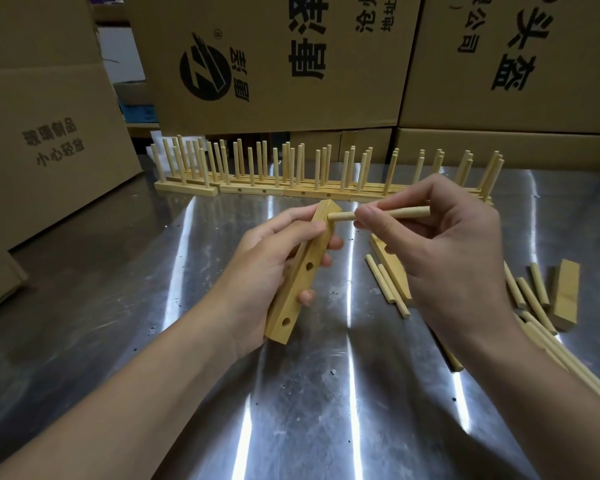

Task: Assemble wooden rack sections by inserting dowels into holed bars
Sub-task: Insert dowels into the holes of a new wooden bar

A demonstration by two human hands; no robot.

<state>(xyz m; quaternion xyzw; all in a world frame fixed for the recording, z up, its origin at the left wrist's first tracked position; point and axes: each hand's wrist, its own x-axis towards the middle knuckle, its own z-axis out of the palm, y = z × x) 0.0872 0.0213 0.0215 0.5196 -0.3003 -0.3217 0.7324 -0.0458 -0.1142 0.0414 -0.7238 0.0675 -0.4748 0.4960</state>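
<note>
Dowel (409, 213) — pinched in right fingers (369, 220), tip at the top hole; left hand (267, 268) grips bar (300, 271) — push straight, square to the bar.

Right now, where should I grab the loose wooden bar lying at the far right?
Pinch the bar across its two long sides near the middle, coming from above: it lies flat on the table, and dowels crowd its left side.

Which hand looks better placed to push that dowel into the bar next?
The right hand: it pinches the dowel, whose tip meets the bar near its upper end. The left hand grips the bar and is probably better used to steady it.
</note>
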